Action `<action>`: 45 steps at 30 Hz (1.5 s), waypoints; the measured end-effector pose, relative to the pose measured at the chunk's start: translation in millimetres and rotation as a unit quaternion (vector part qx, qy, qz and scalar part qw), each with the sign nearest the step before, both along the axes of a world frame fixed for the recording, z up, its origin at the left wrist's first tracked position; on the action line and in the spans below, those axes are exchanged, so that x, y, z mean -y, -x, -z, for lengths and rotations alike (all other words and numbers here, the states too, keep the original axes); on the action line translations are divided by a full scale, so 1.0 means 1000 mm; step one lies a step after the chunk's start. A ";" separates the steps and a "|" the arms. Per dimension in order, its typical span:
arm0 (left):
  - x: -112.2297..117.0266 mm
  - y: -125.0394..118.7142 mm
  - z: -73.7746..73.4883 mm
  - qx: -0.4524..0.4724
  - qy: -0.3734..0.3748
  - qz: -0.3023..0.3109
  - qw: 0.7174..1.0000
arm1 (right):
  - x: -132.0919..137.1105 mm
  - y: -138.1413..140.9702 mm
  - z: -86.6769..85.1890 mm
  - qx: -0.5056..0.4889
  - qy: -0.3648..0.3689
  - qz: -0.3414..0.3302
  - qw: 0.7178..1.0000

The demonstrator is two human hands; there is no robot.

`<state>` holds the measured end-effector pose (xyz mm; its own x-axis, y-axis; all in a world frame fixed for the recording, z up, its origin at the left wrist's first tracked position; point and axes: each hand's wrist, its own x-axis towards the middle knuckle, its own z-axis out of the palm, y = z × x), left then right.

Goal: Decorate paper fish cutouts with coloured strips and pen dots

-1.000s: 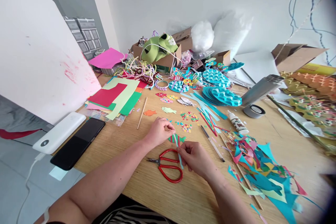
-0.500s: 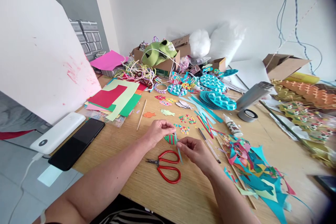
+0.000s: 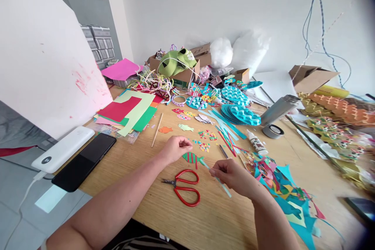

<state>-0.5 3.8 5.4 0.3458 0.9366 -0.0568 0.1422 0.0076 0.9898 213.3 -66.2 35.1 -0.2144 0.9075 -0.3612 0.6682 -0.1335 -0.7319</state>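
Note:
My left hand [image 3: 175, 147] rests on the wooden table [image 3: 211, 218] with fingers curled in a pinch; what it holds is too small to make out. Just right of it lies a green paper fish with red stripes [image 3: 191, 158]. My right hand [image 3: 234, 175] pinches a thin light-blue paper strip [image 3: 219, 180] that runs from near the fish's tail down to the right. Red-handled scissors [image 3: 183, 187] lie flat between my forearms, blades pointing left.
Small paper fish [image 3: 186, 127] and dotted cut-outs [image 3: 205, 146] lie beyond my hands. A glue bottle [image 3: 256, 142], tape roll [image 3: 272, 131] and steel flask [image 3: 279, 108] stand right. Paper scraps [image 3: 281, 183] pile at right; coloured sheets [image 3: 129, 111], phone [image 3: 83, 162] and power bank [image 3: 63, 148] at left.
My right hand has drawn away to the right with the blue strip, which now slants off the striped fish. The fish lies flat on the table. The view has tilted slightly.

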 end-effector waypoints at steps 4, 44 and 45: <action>-0.002 0.007 0.003 -0.204 -0.135 0.008 0.969 | 0.001 -0.017 0.003 0.120 0.036 -0.010 0.992; -0.002 0.005 0.005 -0.192 -0.046 0.056 0.979 | -0.027 -0.061 0.011 0.385 -0.259 0.262 0.846; -0.002 0.005 0.005 -0.172 -0.033 0.056 0.983 | -0.032 -0.069 0.010 0.417 -0.241 0.265 0.835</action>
<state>-5.2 5.6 0.5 0.4181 0.8991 -0.1295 0.4644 -0.0890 0.8811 282.8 -34.5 25.5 0.4078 0.8782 0.2498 0.9129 -0.3970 -0.0946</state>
